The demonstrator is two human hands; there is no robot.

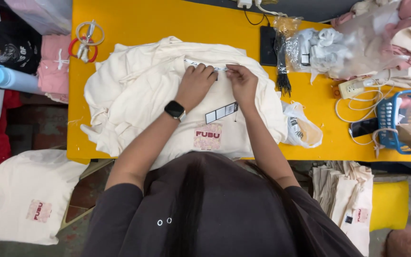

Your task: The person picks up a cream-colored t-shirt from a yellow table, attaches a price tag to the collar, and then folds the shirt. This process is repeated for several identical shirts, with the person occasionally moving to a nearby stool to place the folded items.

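Note:
A cream T-shirt (134,95) with a pink square print lies on top of a pile of cream shirts on the yellow table (167,21). My left hand (195,84), with a black watch on the wrist, and my right hand (242,82) rest side by side at the shirt's neckline (191,63). The fingers of both pinch the collar edge where a small label sits. A black-and-white hang tag (221,113) lies on the shirt just below my right hand.
Scissors with red and white handles (85,39) lie at the table's far left. A black brush (281,62), plastic bags (300,127), a blue basket (403,119), a phone and cables sit to the right. More cream shirts lie at the lower left (24,195) and lower right (346,200).

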